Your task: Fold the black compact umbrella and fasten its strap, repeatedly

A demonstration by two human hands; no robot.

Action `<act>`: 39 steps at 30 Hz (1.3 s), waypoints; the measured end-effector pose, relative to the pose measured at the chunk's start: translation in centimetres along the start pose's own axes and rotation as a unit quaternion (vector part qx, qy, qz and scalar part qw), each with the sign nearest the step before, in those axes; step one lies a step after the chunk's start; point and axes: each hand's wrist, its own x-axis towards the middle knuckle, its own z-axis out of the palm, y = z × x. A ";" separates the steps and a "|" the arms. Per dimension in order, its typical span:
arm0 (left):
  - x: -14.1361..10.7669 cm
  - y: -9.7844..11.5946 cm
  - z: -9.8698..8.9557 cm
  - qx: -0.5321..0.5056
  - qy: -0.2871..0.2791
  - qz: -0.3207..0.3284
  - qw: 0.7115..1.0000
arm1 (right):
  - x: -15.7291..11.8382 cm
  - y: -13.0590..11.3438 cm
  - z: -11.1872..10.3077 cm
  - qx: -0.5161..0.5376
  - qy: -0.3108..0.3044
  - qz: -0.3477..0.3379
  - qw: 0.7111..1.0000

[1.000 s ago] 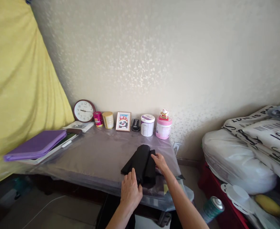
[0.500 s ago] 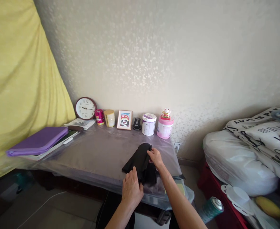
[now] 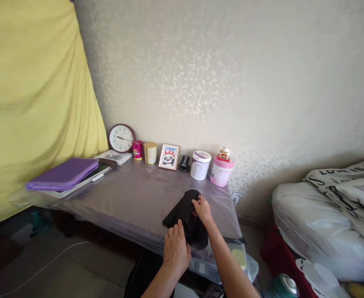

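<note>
Hanging down the left side, a yellow curtain (image 3: pixel 45 95) borders the plastic-covered table (image 3: pixel 132 190). A purple folder (image 3: pixel 64 173) lies by the table's left edge. Near the far left corner, a brown case (image 3: pixel 109 162) and papers (image 3: pixel 120 156) lie beside the round clock (image 3: pixel 121 138), which leans on the wall (image 3: pixel 256 82). Along the far edge, a pink can (image 3: pixel 137 150), a yellow-lidded container (image 3: pixel 150 154) and a panda picture frame (image 3: pixel 169 157) follow. The left hand (image 3: pixel 176 248) is at the near edge, right of its middle, fingers extended fairly close together against the black cloth (image 3: pixel 185 213), thumb apart from them. A black device (image 3: pixel 184 163) stands by the far edge. The cloth lies folded, toward the near right corner. A white tub (image 3: pixel 200 165) is behind it, at the far edge; the right hand (image 3: pixel 203 209) pinches the cloth's upper right fold between thumb and forefinger, the other fingers curled. At the far right corner, a cat figurine (image 3: pixel 224 153) tops a pink-lidded tub (image 3: pixel 221 173). Beyond the right edge, a spray can (image 3: pixel 283 286) and a bulging white bag (image 3: pixel 318 227) adjoin a red box (image 3: pixel 286 256).
</note>
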 end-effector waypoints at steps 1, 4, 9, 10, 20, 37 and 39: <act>0.0 0.0 0.0 -0.001 0.001 0.000 1.000 | 0.0 0.0 0.0 0.002 -0.003 -0.001 1.000; 0.0 0.1 0.1 -0.005 0.003 -0.003 1.000 | 0.1 0.2 -0.2 0.015 -0.017 -0.002 1.000; 0.0 0.2 0.0 -0.013 0.003 -0.008 1.000 | 0.2 0.4 -0.4 0.031 -0.024 0.008 0.999; 0.0 0.2 0.0 -0.015 0.004 -0.008 1.000 | 0.3 0.5 -0.4 0.027 -0.022 0.007 0.999; 0.1 0.3 0.5 -0.034 0.010 -0.014 0.999 | 0.1 1.1 0.1 -0.148 0.081 -0.072 0.983; 0.8 1.1 3.3 0.007 0.074 -0.035 0.997 | -1.7 -0.3 5.2 -0.356 0.112 -0.008 0.928; 1.0 1.2 3.0 0.000 0.059 -0.035 0.998 | -1.9 -0.8 5.3 -0.358 0.107 0.000 0.927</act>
